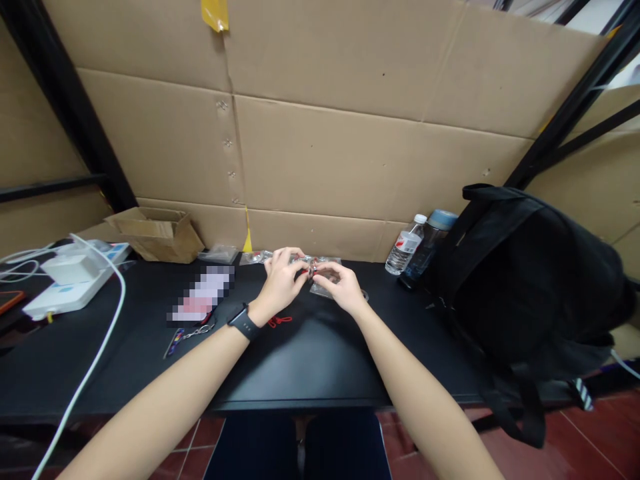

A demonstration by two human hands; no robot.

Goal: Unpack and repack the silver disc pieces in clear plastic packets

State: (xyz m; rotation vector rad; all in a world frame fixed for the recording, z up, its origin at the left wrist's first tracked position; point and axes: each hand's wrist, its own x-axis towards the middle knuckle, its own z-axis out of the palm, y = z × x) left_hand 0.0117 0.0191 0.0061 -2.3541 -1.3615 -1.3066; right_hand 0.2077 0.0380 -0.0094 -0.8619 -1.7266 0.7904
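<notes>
My left hand [284, 275] and my right hand [342, 287] meet near the back of the black table. Between their fingertips they pinch a small shiny metal piece [313, 269] with a bit of red on it; its exact kind is too small to make out. A dark watch is on my left wrist. Just behind and under the hands lie clear plastic bags [320, 291]. Closer to me, a red cord [279, 321] rests on the table beside my left wrist. Further left is a keychain [193, 332] with a metal chain and a dark patterned tag.
A blurred-out flat item [203, 295] lies left of the hands. Far left are a white power strip [75, 287] with a cable and an open cardboard box [155, 233]. At right stand a water bottle [404, 248], a blue-lidded bottle [431, 243] and a black backpack [530, 287]. Cardboard walls the back.
</notes>
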